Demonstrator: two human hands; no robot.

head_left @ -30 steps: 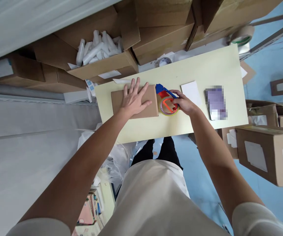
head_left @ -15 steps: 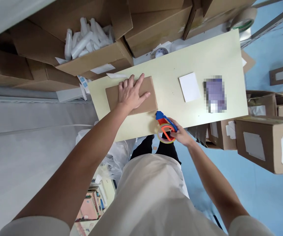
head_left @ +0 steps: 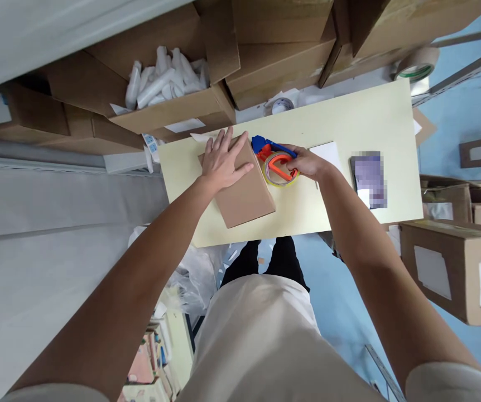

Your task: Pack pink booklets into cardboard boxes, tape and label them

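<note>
A brown cardboard box [head_left: 246, 195] sits at an angle on the left half of the pale table [head_left: 307, 215]. My left hand [head_left: 224, 162] lies on its upper part with the fingers spread. In my right hand [head_left: 305, 162] is a tape dispenser [head_left: 265, 148], blue and red-orange, with a roll of yellowish tape on it. Its blue head is at the box's upper right edge; whether it touches the box I cannot tell. Partly behind my right hand lies a white card or small box [head_left: 328, 152].
A blurred purple item [head_left: 369, 174] lies on the table's right side. Behind the table stand an open carton [head_left: 173, 114] of white rolled pieces and a tape roll [head_left: 282, 105]. Taped cartons [head_left: 441, 268] stand at the right, clear plastic [head_left: 196, 273] below left.
The box has turned clockwise, its near end now closer to me. My right hand has carried the tape dispenser from the table's front edge up to the box's far right side. My left hand stays on the box.
</note>
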